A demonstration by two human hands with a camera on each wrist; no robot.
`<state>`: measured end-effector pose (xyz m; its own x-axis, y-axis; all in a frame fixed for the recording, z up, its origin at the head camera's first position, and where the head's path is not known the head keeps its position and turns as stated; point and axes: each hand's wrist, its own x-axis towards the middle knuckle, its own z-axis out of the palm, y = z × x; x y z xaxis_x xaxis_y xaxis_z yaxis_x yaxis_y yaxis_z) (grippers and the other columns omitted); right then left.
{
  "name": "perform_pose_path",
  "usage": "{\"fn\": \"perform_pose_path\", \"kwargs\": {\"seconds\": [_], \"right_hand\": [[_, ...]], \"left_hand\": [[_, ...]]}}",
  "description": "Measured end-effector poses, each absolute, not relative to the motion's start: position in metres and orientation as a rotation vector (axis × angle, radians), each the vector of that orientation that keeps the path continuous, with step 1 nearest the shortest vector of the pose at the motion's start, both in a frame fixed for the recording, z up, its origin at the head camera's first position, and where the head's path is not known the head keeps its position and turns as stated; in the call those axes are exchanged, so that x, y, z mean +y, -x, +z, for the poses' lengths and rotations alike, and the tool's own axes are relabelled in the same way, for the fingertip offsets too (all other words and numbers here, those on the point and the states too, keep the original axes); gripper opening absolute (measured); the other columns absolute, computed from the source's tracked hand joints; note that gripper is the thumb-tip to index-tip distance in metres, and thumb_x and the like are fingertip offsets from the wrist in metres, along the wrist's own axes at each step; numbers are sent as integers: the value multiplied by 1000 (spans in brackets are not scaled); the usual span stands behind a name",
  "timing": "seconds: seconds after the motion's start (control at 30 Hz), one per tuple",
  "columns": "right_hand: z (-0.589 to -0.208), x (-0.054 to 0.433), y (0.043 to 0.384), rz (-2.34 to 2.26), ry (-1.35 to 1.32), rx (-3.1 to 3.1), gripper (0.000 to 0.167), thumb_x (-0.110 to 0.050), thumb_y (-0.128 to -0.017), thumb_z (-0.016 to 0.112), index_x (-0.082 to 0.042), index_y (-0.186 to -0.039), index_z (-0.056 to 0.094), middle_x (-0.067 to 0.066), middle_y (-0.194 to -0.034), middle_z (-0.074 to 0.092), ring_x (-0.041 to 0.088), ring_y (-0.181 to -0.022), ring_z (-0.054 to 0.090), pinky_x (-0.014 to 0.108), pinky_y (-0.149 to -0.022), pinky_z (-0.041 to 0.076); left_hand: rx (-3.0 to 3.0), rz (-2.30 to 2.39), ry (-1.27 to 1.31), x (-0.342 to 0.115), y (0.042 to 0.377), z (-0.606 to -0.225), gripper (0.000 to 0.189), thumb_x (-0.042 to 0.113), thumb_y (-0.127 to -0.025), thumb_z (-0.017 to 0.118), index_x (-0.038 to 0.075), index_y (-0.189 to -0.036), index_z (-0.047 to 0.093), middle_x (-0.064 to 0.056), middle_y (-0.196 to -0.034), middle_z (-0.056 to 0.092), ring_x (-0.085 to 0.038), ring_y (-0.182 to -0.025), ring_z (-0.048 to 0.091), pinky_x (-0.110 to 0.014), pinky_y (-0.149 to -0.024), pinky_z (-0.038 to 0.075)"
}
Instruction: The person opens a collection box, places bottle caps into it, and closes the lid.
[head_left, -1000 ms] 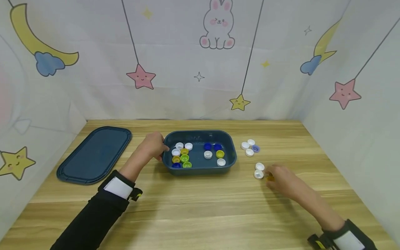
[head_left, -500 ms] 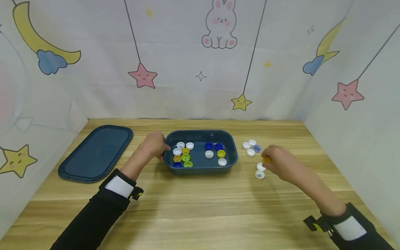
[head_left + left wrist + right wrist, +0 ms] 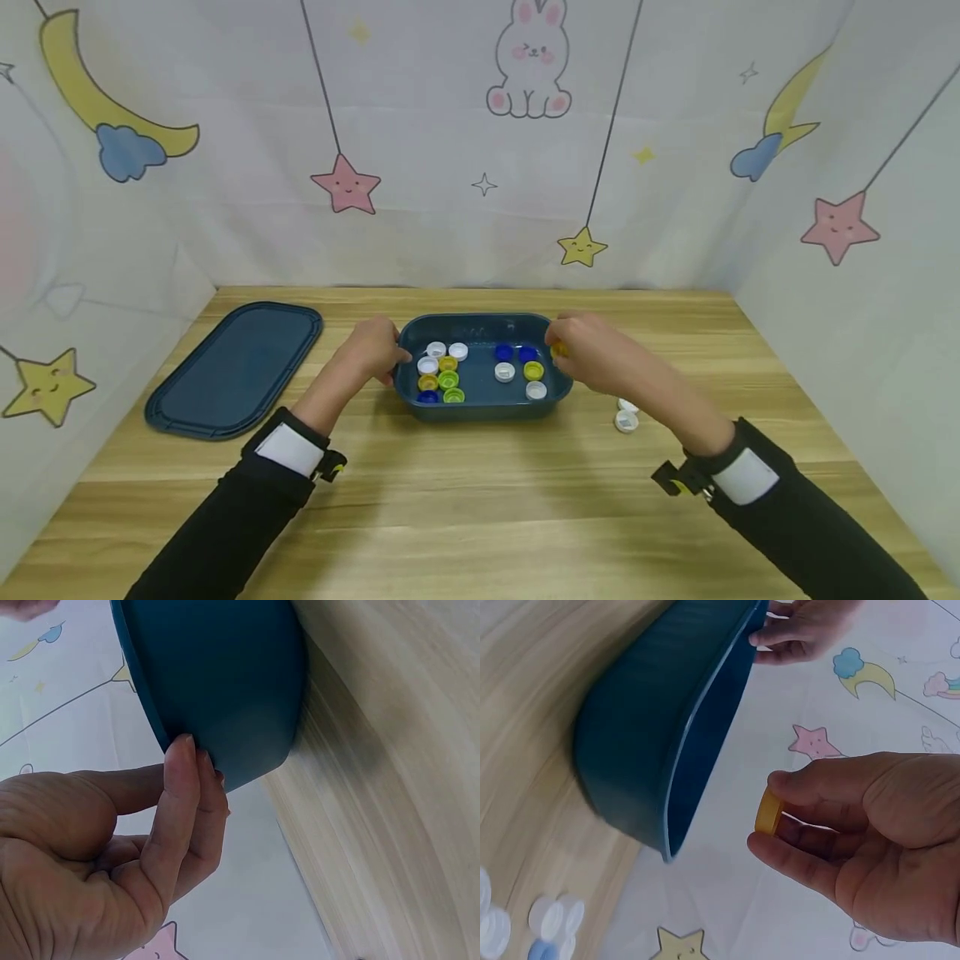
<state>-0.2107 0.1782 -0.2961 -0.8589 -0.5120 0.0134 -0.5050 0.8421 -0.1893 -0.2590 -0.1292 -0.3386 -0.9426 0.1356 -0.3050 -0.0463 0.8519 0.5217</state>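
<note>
My left hand (image 3: 371, 350) pinches the left rim of a dark blue plastic box (image 3: 480, 410); the left wrist view shows thumb and fingers on either side of that rim. Over the box's right end, my right hand (image 3: 596, 354) holds a yellow bottle cap (image 3: 769, 812) between thumb and finger. Inside the box lie several caps: white, yellow, green and blue ones in a left group, and a smaller right group with a white cap (image 3: 505, 372) and a yellow-green cap (image 3: 533, 371).
A dark blue lid (image 3: 234, 371) lies on the table at the left. Right of the box, a white cap (image 3: 626, 422) rests beside another, partly covered by the right arm. More white caps (image 3: 546, 918) and a light blue cap (image 3: 543, 950) appear in the right wrist view. Printed cloth walls surround the table.
My right hand has lifted the yellow cap from the table at the right and carried it left to the box's right rim. The left hand keeps its hold on the box.
</note>
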Motion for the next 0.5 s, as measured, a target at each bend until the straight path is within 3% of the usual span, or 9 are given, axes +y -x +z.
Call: {"fn": "perform_pose_path", "kwargs": {"seconds": [0.13, 0.23, 0.33, 0.43, 0.5], "right_hand": [[-305, 158, 224, -276, 841, 2925, 22, 2, -94, 64, 6, -113, 74, 19, -114, 72, 29, -103, 70, 38, -88, 62], [-314, 146, 232, -298, 873, 2890, 18, 5, -93, 60, 6, -103, 75, 16, -99, 69, 25, -92, 64, 32, -78, 59], [-326, 138, 238, -300, 890, 2853, 16, 8, -92, 58, 5, -89, 73, 10, -82, 57, 21, -80, 49, 30, -67, 44], [-339, 132, 241, -273, 875, 2817, 14, 4, -94, 62, 4, -94, 75, 9, -88, 61, 20, -86, 54, 31, -74, 52], [-348, 130, 242, -260, 856, 2794, 16, 1, -95, 65, 4, -105, 76, 13, -101, 68, 24, -97, 62, 35, -86, 59]], "left_hand": [[2693, 757, -50, -128, 259, -339, 26, 10, -100, 68, -10, -116, 66, -11, -71, 66, -11, -52, 68, -31, -67, 64], [2696, 747, -39, -127, 259, -338, 26, 11, -100, 69, -9, -116, 66, -11, -71, 66, -11, -52, 67, -31, -67, 64], [2695, 754, -43, -127, 259, -338, 22, 10, -100, 69, -8, -111, 67, -10, -69, 66, -11, -51, 67, -31, -67, 64], [2700, 757, -55, -127, 259, -338, 20, 10, -100, 69, -8, -108, 68, -9, -67, 65, -11, -50, 66, -31, -66, 63], [2705, 759, -58, -127, 259, -338, 19, 10, -99, 70, -8, -107, 69, -8, -66, 64, -10, -49, 65, -31, -65, 63]]}}
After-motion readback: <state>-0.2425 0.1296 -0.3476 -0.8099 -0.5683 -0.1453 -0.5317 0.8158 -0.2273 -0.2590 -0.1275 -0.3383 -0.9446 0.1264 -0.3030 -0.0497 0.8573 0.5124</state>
